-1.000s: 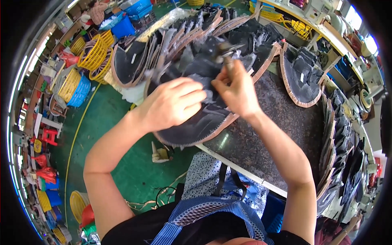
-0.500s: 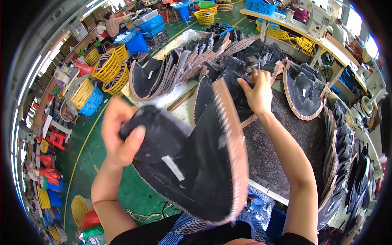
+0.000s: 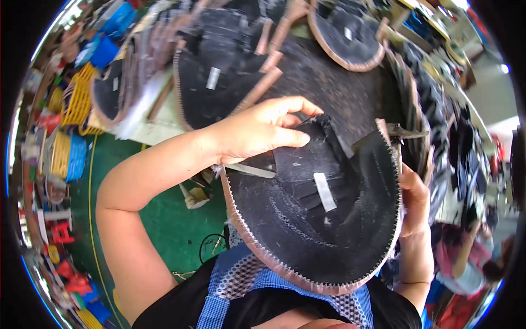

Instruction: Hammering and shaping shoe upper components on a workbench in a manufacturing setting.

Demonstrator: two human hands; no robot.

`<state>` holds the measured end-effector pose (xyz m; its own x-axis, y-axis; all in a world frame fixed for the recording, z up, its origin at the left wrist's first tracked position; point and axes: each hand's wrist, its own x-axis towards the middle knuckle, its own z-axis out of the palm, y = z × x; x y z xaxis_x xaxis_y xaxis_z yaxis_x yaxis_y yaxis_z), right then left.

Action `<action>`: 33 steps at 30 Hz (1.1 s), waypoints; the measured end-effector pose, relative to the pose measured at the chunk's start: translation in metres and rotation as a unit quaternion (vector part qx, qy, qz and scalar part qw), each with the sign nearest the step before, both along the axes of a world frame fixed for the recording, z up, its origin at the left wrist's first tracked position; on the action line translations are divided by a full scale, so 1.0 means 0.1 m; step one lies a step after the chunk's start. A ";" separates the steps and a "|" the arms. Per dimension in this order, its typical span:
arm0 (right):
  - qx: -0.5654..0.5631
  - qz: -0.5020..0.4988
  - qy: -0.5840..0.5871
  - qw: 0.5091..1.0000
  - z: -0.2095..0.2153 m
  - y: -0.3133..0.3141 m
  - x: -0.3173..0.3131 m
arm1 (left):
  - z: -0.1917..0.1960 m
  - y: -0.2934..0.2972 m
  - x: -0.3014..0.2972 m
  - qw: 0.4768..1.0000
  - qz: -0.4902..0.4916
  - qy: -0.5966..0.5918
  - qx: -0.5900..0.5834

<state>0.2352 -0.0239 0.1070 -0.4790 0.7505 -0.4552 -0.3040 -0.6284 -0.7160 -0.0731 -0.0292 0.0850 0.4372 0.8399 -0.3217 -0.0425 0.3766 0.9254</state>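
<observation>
A black, U-shaped shoe upper with a zigzag-stitched pinkish-brown rim and a white label fills the middle, close to my body. My left hand pinches its upper tab between thumb and fingers. At its right rim, my right hand is closed, its fingers partly hidden behind the upper. Just above that hand a dark, hammer-like metal tool sticks out past the rim, its pointed end rightward. The hand appears to grip it; the handle is hidden. Beyond my left hand, another shoe upper lies on the dark worktable.
One more upper lies at the far right of the table. Stacked uppers stand far left, and a row of dark pieces lines the right side. Yellow baskets stand on the green floor. Another person is at lower right.
The held upper has swung rightward and turned more face-on. My left hand has shifted right with it. My right hand has drawn back from the table to the upper's right rim. The view tilts lower.
</observation>
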 end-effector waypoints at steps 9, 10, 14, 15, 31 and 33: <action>0.166 -0.061 -0.281 0.943 -0.44 -0.61 0.45 | -0.54 0.12 0.59 0.974 -0.159 0.129 0.099; 0.177 -0.071 -0.287 0.939 -0.53 -0.68 0.47 | -0.50 0.18 0.61 0.981 -0.165 0.094 0.042; 0.239 -0.078 -0.355 0.901 -0.64 -0.78 0.47 | -0.44 0.36 0.69 0.963 -0.193 0.164 0.096; 0.233 -0.095 -0.350 0.902 -0.68 -0.81 0.47 | -0.47 0.40 0.71 0.963 -0.196 0.163 0.093; 0.441 0.217 -0.400 0.773 -0.51 -0.21 0.38 | -0.69 0.86 0.65 0.846 -0.308 0.179 0.397; 0.458 0.240 -0.403 0.755 -0.52 -0.18 0.38 | -0.73 0.84 0.59 0.849 -0.296 0.168 0.404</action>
